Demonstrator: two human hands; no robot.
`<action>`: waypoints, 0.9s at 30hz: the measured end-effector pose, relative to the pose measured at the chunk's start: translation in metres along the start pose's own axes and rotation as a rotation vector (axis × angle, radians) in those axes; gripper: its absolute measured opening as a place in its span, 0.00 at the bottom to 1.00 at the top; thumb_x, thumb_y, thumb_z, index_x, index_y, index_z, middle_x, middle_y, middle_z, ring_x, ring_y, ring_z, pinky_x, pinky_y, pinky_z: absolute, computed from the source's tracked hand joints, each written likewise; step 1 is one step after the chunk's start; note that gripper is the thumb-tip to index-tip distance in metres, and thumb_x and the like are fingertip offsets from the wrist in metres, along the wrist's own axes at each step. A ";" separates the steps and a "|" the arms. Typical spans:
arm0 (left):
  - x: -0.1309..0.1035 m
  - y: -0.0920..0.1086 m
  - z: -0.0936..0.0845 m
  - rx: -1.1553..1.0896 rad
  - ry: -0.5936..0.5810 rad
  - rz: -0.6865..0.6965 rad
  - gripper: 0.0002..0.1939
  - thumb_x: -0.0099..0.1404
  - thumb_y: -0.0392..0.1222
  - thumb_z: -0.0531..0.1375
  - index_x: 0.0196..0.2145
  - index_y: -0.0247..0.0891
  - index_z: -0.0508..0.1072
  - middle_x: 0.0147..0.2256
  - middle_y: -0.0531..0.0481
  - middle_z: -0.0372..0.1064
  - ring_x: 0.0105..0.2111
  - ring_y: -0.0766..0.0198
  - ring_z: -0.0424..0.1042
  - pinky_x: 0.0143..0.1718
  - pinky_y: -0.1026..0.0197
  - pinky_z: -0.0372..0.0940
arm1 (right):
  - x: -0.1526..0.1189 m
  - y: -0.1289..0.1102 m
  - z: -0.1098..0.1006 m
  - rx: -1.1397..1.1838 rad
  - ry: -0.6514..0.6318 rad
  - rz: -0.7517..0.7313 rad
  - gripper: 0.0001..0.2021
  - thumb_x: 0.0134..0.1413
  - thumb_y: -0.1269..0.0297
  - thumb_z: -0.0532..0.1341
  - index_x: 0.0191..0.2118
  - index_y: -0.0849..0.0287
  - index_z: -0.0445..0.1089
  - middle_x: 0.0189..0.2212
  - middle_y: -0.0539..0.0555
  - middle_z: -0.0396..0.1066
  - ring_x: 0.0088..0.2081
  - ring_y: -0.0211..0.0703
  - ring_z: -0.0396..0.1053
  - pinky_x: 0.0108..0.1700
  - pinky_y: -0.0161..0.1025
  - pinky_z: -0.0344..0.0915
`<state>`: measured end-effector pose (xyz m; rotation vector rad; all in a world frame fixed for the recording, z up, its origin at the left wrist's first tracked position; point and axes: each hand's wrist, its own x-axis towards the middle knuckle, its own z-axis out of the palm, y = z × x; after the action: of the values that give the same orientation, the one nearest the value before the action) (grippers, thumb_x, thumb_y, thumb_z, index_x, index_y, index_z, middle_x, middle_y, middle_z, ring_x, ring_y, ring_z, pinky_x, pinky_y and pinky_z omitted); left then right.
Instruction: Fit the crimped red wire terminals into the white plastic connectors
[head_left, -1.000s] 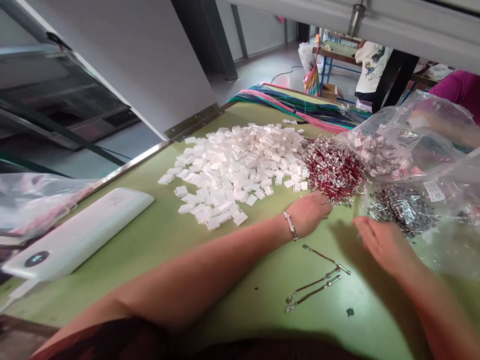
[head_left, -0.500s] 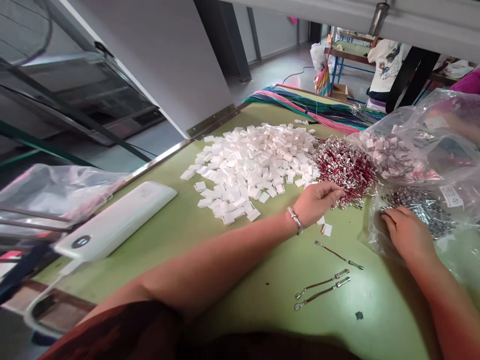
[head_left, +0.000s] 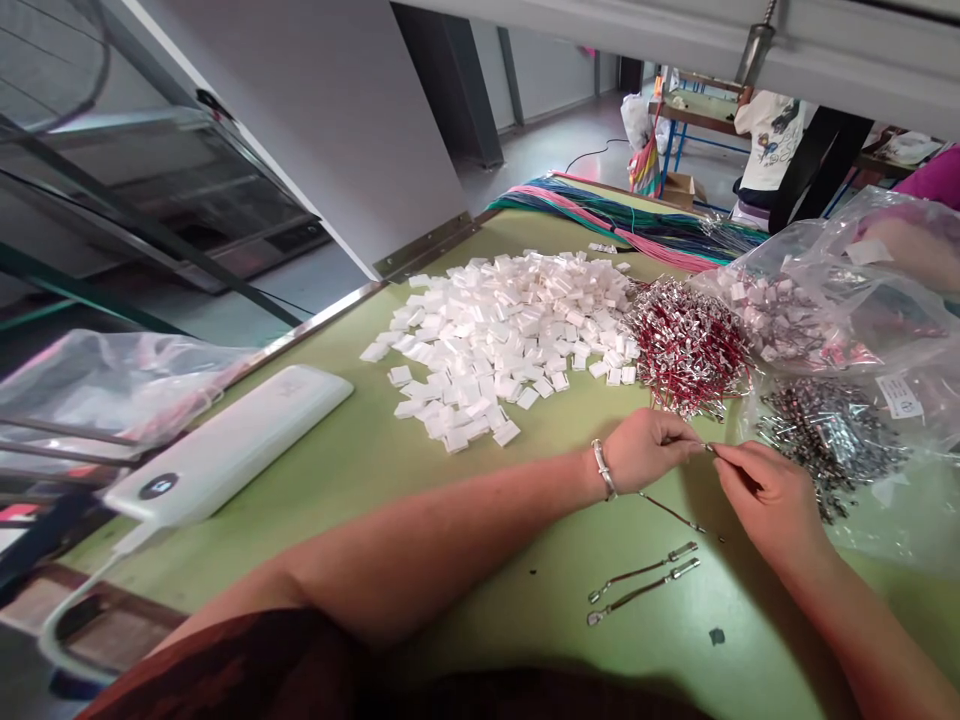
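Observation:
My left hand (head_left: 649, 450) is closed in a pinch in front of the red wire pile; what it holds is mostly hidden by its fingers. My right hand (head_left: 772, 490) pinches a small metal terminal (head_left: 709, 448), its fingertips almost meeting those of the left. Below the hands, two short brown wires with metal terminals, an upper one (head_left: 645, 572) and a lower one (head_left: 643, 592), lie side by side. Another short terminal wire (head_left: 675, 512) lies above them, partly behind my left wrist.
White plastic connector housings (head_left: 502, 330) are heaped left of red terminal-ended wires (head_left: 690, 345). Clear bags (head_left: 911, 290) and dark metal pieces (head_left: 832, 430) occupy the right. Long cable bundles (head_left: 600, 215) lie behind. A white power bank (head_left: 247, 440) sits left. A person (head_left: 769, 140) is in the background.
My right hand has moved left, away from the bag of dark metal pieces, to meet my left hand. The left hand has come down slightly toward me from the red wires.

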<state>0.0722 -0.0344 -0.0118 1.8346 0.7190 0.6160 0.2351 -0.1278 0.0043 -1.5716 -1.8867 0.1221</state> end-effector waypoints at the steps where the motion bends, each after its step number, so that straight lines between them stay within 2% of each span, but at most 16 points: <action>1: 0.000 -0.001 -0.001 0.019 -0.005 0.024 0.08 0.63 0.37 0.59 0.29 0.34 0.76 0.25 0.52 0.73 0.26 0.70 0.69 0.30 0.68 0.65 | 0.000 0.000 -0.001 0.009 -0.021 0.016 0.10 0.59 0.66 0.55 0.38 0.58 0.75 0.27 0.52 0.73 0.27 0.39 0.69 0.31 0.36 0.65; 3: -0.001 -0.003 -0.003 0.110 -0.012 0.115 0.09 0.65 0.38 0.57 0.30 0.34 0.76 0.25 0.52 0.73 0.27 0.69 0.70 0.30 0.68 0.66 | 0.001 0.000 -0.003 0.027 -0.081 0.041 0.12 0.60 0.65 0.54 0.39 0.57 0.76 0.27 0.53 0.73 0.27 0.39 0.69 0.32 0.37 0.65; 5: -0.003 -0.008 -0.005 0.282 -0.049 0.281 0.10 0.67 0.38 0.55 0.32 0.34 0.75 0.27 0.50 0.73 0.28 0.67 0.70 0.32 0.66 0.66 | 0.001 -0.001 -0.005 0.052 -0.169 0.048 0.13 0.59 0.65 0.54 0.38 0.56 0.76 0.26 0.53 0.72 0.27 0.39 0.68 0.31 0.37 0.64; 7: -0.005 -0.012 -0.005 0.478 -0.137 0.483 0.11 0.67 0.35 0.53 0.34 0.34 0.75 0.29 0.47 0.73 0.30 0.65 0.70 0.34 0.64 0.66 | 0.000 -0.004 -0.006 0.087 -0.264 0.078 0.12 0.58 0.66 0.54 0.35 0.55 0.77 0.25 0.52 0.72 0.26 0.40 0.68 0.30 0.37 0.64; 9: -0.007 -0.013 -0.006 0.597 -0.217 0.621 0.12 0.67 0.33 0.51 0.36 0.32 0.75 0.30 0.45 0.73 0.31 0.64 0.70 0.33 0.63 0.65 | 0.000 -0.007 -0.007 0.135 -0.315 0.158 0.11 0.56 0.65 0.56 0.32 0.53 0.77 0.24 0.51 0.72 0.26 0.41 0.69 0.29 0.37 0.64; 11: -0.006 -0.011 -0.009 0.610 -0.238 0.638 0.13 0.69 0.34 0.50 0.37 0.32 0.74 0.31 0.44 0.73 0.31 0.64 0.70 0.33 0.63 0.65 | 0.001 -0.010 -0.009 0.171 -0.341 0.233 0.10 0.56 0.63 0.56 0.31 0.49 0.76 0.26 0.52 0.74 0.28 0.42 0.70 0.31 0.38 0.66; 14: 0.001 0.001 -0.024 0.492 -0.282 0.551 0.11 0.69 0.39 0.54 0.35 0.36 0.75 0.30 0.47 0.73 0.31 0.65 0.69 0.34 0.64 0.65 | 0.005 -0.015 -0.017 0.156 -0.415 0.248 0.10 0.57 0.62 0.56 0.31 0.47 0.76 0.28 0.52 0.75 0.30 0.44 0.72 0.33 0.40 0.67; 17: 0.010 0.012 -0.046 0.412 -0.322 0.511 0.07 0.66 0.39 0.58 0.35 0.37 0.76 0.32 0.48 0.74 0.34 0.65 0.69 0.39 0.63 0.64 | 0.008 -0.020 -0.027 0.176 -0.646 0.173 0.11 0.57 0.61 0.56 0.33 0.47 0.77 0.29 0.51 0.76 0.30 0.43 0.72 0.34 0.40 0.67; 19: 0.014 0.013 -0.056 0.500 -0.369 0.509 0.06 0.64 0.36 0.60 0.38 0.37 0.76 0.33 0.48 0.73 0.36 0.64 0.68 0.42 0.61 0.63 | 0.009 -0.017 -0.033 0.181 -0.797 0.148 0.10 0.57 0.58 0.57 0.36 0.47 0.77 0.28 0.50 0.77 0.28 0.41 0.72 0.32 0.39 0.67; 20: 0.014 0.011 -0.058 0.566 -0.401 0.503 0.07 0.62 0.34 0.61 0.39 0.38 0.76 0.33 0.48 0.73 0.37 0.63 0.68 0.43 0.60 0.62 | 0.010 -0.013 -0.036 0.169 -0.812 0.160 0.11 0.57 0.56 0.57 0.38 0.47 0.77 0.27 0.50 0.76 0.27 0.41 0.72 0.31 0.38 0.66; 22: 0.014 0.006 -0.057 0.689 -0.459 0.481 0.09 0.59 0.33 0.63 0.39 0.40 0.77 0.32 0.48 0.72 0.37 0.61 0.67 0.42 0.59 0.62 | 0.011 0.004 -0.043 0.093 -0.657 0.234 0.13 0.57 0.55 0.55 0.37 0.50 0.77 0.23 0.49 0.75 0.25 0.42 0.71 0.29 0.38 0.65; 25: 0.012 -0.002 -0.049 0.771 -0.471 0.488 0.06 0.59 0.34 0.63 0.35 0.40 0.77 0.31 0.48 0.69 0.36 0.60 0.66 0.39 0.59 0.61 | 0.015 0.043 -0.055 -0.169 -0.288 0.360 0.14 0.57 0.56 0.54 0.34 0.53 0.76 0.21 0.50 0.74 0.23 0.43 0.69 0.28 0.38 0.63; 27: 0.012 -0.005 -0.042 0.749 -0.453 0.522 0.04 0.60 0.35 0.62 0.34 0.39 0.76 0.31 0.48 0.69 0.35 0.61 0.66 0.39 0.60 0.61 | 0.017 0.069 -0.063 -0.338 -0.219 0.394 0.12 0.54 0.57 0.56 0.33 0.54 0.75 0.25 0.51 0.75 0.25 0.44 0.69 0.29 0.39 0.61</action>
<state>0.0500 0.0020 -0.0007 2.7768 0.1445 0.2241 0.3258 -0.1150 0.0275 -2.2326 -1.8013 0.1577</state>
